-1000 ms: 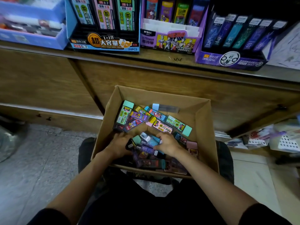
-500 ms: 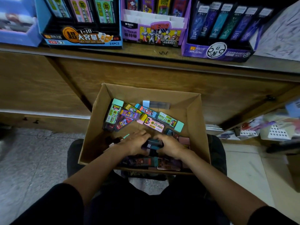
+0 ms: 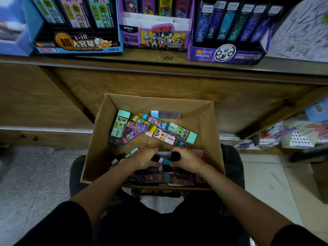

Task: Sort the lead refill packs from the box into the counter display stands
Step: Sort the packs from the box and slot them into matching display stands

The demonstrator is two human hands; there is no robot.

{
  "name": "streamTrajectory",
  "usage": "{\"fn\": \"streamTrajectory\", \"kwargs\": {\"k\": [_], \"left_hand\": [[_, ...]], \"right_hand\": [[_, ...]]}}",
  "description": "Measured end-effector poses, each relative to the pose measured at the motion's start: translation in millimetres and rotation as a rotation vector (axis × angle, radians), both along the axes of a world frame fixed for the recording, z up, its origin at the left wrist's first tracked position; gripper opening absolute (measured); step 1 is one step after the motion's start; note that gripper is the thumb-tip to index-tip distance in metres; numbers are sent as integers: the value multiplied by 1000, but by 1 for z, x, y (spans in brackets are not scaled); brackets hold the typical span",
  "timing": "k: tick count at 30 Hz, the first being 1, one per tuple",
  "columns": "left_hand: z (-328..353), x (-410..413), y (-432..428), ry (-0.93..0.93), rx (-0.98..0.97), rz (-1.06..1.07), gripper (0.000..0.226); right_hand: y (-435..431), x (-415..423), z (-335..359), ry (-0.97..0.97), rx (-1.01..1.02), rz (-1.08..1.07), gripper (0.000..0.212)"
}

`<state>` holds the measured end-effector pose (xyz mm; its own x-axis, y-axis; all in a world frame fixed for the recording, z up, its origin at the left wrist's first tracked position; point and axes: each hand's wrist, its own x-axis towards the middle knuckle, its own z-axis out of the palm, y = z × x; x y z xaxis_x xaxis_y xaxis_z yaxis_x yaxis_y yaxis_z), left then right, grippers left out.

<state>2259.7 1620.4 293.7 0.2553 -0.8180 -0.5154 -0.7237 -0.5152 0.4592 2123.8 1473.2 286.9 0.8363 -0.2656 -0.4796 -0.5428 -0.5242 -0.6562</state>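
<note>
An open cardboard box [image 3: 207,121] rests on my lap with several coloured lead refill packs [image 3: 162,135] scattered inside. My left hand [image 3: 142,159] and my right hand [image 3: 188,159] are both down in the box's near half, gripping a small bundle of dark packs [image 3: 166,158] from either side. Three display stands line the wooden counter above: a blue and black one [image 3: 78,45] on the left, a purple cartoon one [image 3: 154,38] in the middle, a purple constellation one [image 3: 225,54] on the right. Each holds upright packs.
The counter's wooden front [image 3: 159,82] stands just behind the box. A blue carton [image 3: 12,32] sits at the far left of the counter, scribbled paper [image 3: 301,32] at the far right. Low shelves with stationery [image 3: 292,135] are on the right. Tiled floor [image 3: 35,174] lies to the left.
My hands have come together in the box and gathered dark packs between them. The view has tilted up, so the box and counter sit lower in the frame.
</note>
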Motion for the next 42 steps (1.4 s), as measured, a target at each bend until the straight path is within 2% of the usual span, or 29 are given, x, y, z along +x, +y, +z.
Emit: {"fn": "streamTrajectory", "kwargs": {"k": [6,9,13,15,19,24,28,31,33,35,38,42], "left_hand": [[8,-1,9,90,-62,93,36],[24,1,12,231,-157,234,34],[51,0,14,435,-337,427,43],[64,-1,12,515,-401,496,37],[92,1,10,654,-526,603,29],[134,8,7,754,-742,726,22],[158,5,1,805,-866,782,25],[167,4,-5,855,-966,847,33],[172,5,-7,882,-1032,898,35],[175,9,-8,888,-1091,914,26],[181,16,-8,889,-1110,901,13],[192,24,-8,827,-1110,814,21]], "right_hand": [[2,4,6,-59,227,-135,40],[-1,8,20,-166,397,-376,44],[0,15,50,-355,823,-693,28],[0,18,70,-427,956,-779,14],[-8,24,107,-465,990,-803,5],[-20,27,153,-595,1024,-784,23],[-20,31,180,-695,1111,-797,28],[-13,35,193,-712,1077,-741,31],[-8,36,196,-683,928,-678,36],[-5,35,199,-616,722,-605,38],[-3,36,207,-516,516,-402,29],[-4,41,224,-451,342,-179,28]]}}
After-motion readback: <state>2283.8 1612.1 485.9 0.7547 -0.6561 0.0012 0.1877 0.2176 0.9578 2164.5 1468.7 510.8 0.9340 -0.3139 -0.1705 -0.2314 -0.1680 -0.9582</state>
